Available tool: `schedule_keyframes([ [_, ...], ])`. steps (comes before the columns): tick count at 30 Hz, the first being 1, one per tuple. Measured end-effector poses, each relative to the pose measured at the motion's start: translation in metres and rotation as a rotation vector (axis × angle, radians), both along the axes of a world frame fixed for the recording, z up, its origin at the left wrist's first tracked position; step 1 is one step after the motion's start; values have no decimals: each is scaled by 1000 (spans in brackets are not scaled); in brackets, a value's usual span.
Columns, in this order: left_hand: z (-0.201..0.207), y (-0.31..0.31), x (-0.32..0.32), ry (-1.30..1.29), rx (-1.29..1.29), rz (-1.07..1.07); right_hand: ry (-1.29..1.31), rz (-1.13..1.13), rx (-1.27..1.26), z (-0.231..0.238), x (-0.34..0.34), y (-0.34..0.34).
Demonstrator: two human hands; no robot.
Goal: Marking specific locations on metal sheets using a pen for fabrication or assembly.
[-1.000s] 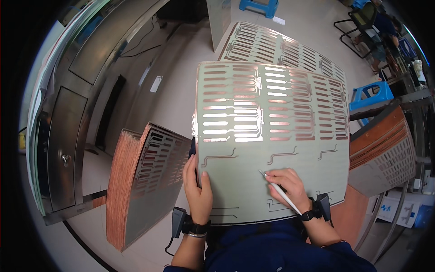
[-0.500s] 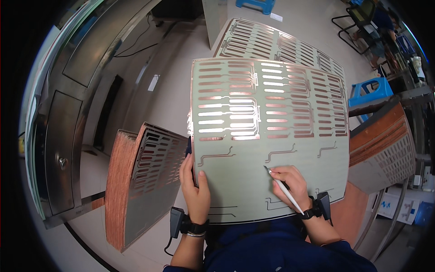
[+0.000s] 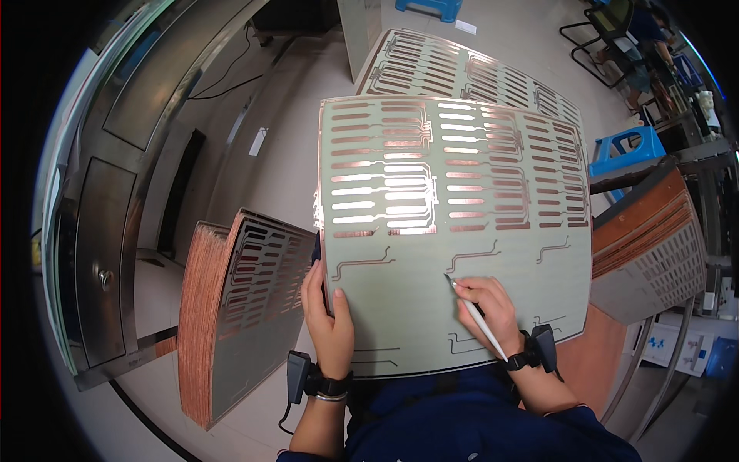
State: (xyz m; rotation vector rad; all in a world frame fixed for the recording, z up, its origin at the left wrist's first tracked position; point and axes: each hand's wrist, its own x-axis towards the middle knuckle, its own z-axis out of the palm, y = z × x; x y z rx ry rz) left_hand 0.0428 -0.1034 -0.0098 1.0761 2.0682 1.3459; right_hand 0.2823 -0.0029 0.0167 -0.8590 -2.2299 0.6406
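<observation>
A large pale-green circuit board panel [image 3: 400, 308] with copper tracks leans in front of my body. My left hand [image 3: 329, 327] grips its lower left edge, the thumb on the front face and the fingers along the side. Between the pinched fingers of my right hand [image 3: 493, 312] is a slim white-handled craft knife [image 3: 483, 331]. Its dark pointed tip is at the lower end of the middle bent copper track [image 3: 471, 254]; I cannot tell whether it touches the surface. Another patterned panel [image 3: 485, 69] stands behind the first.
A thick stack of copper-edged panels [image 3: 204, 323] stands upright on the left, beside a metal cabinet [image 3: 108, 262]. More panels [image 3: 647, 262] lean on a rack at the right, near a blue stool [image 3: 627, 154]. Another person [image 3: 650, 38] is at the far right.
My right hand has brought the knife tip slightly up and left, closer to the end of the middle track. My left hand keeps its grip. The whole view has shifted a little.
</observation>
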Motion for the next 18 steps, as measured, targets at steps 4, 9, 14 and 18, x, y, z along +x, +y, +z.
schedule_keyframes([
  [4,-3,-1,-1,-1,15,2,12,24,-20,0,2,2],
  [9,-3,-1,-1,4,23,1,22,3,-41,-2,1,-1],
  [14,-2,0,-1,46,6,-4,17,92,-41,0,-3,2],
  [18,-7,-2,-2,10,19,-1,2,188,-41,3,-29,5],
])
